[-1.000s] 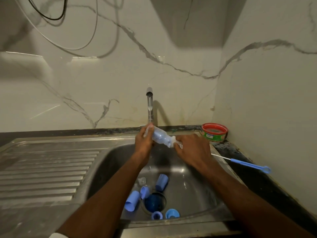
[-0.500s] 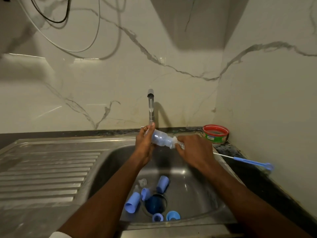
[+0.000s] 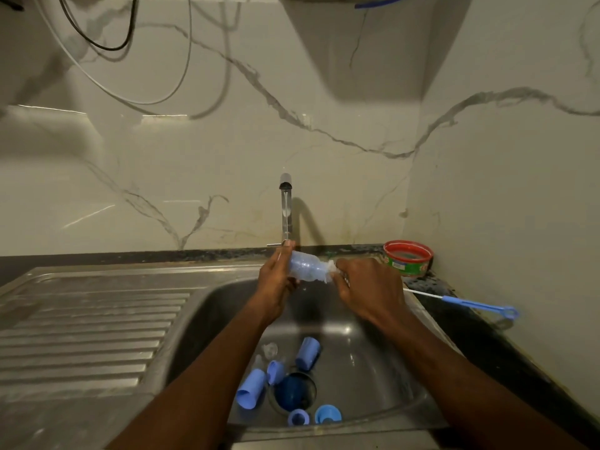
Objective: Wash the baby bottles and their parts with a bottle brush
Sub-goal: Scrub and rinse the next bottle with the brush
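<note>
A person scrubbed a baby bottle over a steel sink set in a marble-walled corner.

The left hand (image 3: pixel 276 280) gripped the clear bottle (image 3: pixel 306 269) by its base, lying sideways under the tap (image 3: pixel 285 206); the right hand (image 3: pixel 367 289) curled its fingers around a white brush head (image 3: pixel 331 271) at the bottle's mouth. Blue caps (image 3: pixel 250 389) and rings (image 3: pixel 328 414) lay around the drain in the sink (image 3: pixel 383 378). A ribbed steel drainboard (image 3: pixel 87 329) stretched to the left. On the dark counter (image 3: pixel 487 345) at right lay a blue-handled thin brush (image 3: pixel 477 306), with a red-rimmed tub (image 3: pixel 408 258) standing in the corner. Cables (image 3: pixel 130 37) hung across the veined white wall (image 3: pixel 194 164).
</note>
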Demonstrator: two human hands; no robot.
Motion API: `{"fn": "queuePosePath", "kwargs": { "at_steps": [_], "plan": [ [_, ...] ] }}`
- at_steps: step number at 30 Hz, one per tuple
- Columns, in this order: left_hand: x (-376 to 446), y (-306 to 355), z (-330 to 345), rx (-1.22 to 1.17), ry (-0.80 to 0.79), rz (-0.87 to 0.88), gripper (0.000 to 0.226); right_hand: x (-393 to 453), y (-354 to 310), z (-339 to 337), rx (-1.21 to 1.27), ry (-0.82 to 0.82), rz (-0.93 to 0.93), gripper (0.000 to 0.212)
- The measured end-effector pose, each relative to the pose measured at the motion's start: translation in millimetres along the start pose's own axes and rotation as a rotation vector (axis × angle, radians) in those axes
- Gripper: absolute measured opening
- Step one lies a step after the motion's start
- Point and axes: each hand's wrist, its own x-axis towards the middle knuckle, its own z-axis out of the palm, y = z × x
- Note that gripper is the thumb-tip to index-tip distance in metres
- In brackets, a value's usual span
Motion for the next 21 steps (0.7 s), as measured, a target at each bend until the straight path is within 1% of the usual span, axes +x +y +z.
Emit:
{"fn": "queuePosePath", "kwargs": {
  "at_steps": [1, 2, 3, 4, 5, 6, 7, 8, 9, 11, 12, 13, 15, 16, 17, 19, 20, 21],
  "plan": [
    [4, -2, 9, -0.051, -0.013, -0.004, 0.04, 0, 1, 1, 0.013, 0.001, 0.019, 0.027],
    [3, -7, 10, -0.041, -0.032, -0.004, 0.041, 1, 0, 3, 0.032, -0.001, 0.052, 0.027],
    [-8, -2, 13, -0.105, -0.076, -0.024, 0.038, 2, 0, 4, 0.053, -0.021, 0.098, 0.027],
    [-17, 3, 15, -0.203, -0.029, -0.033, 0.032, 3, -1, 6, 0.076, -0.058, 0.143, 0.028],
    [-12, 1, 19, -0.154, 0.037, -0.067, 0.027, 4, -1, 7, 0.099, -0.103, 0.18, 0.03],
    [-8, -1, 24, -0.079, 0.056, -0.041, 0.026, 4, -2, 8, 0.118, -0.135, 0.197, 0.031],
    [1, 0, 29, -0.144, 0.049, -0.081, 0.027, 3, -3, 7, 0.127, -0.144, 0.193, 0.032],
    [-1, 1, 24, -0.243, -0.017, -0.096, 0.029, 1, -3, 7, 0.121, -0.122, 0.161, 0.032],
    [-3, 4, 20, -0.238, -0.038, -0.084, 0.031, -1, -4, 6, 0.094, -0.077, 0.107, 0.032],
    [-2, 2, 20, -0.1, -0.009, -0.071, 0.036, -4, -5, 2, 0.02, 0.009, 0.005, 0.03],
    [-3, 1, 18, -0.03, 0.02, -0.058, 0.035, -3, -5, 1, 0.002, 0.026, -0.024, 0.028],
    [-5, 0, 19, -0.013, 0.021, -0.036, 0.032, -2, -6, 0, -0.012, 0.018, -0.035, 0.028],
    [-4, -5, 17, -0.049, -0.011, 0.031, 0.026, -2, -8, 1, -0.035, -0.034, -0.015, 0.028],
    [-1, -6, 15, -0.075, -0.039, 0.067, 0.029, -1, -9, 3, -0.021, -0.072, 0.03, 0.027],
    [-1, -6, 14, -0.104, -0.07, 0.093, 0.033, 0, -8, 5, 0.034, -0.134, 0.102, 0.027],
    [-3, -2, 19, -0.218, -0.088, 0.075, 0.035, 6, -6, 6, 0.258, -0.332, 0.261, 0.031],
    [-3, -2, 20, -0.288, -0.075, 0.043, 0.034, 9, -6, 5, 0.375, -0.425, 0.309, 0.033],
    [-3, -2, 19, -0.337, -0.068, 0.011, 0.034, 10, -5, 4, 0.426, -0.461, 0.32, 0.033]
  ]
}}
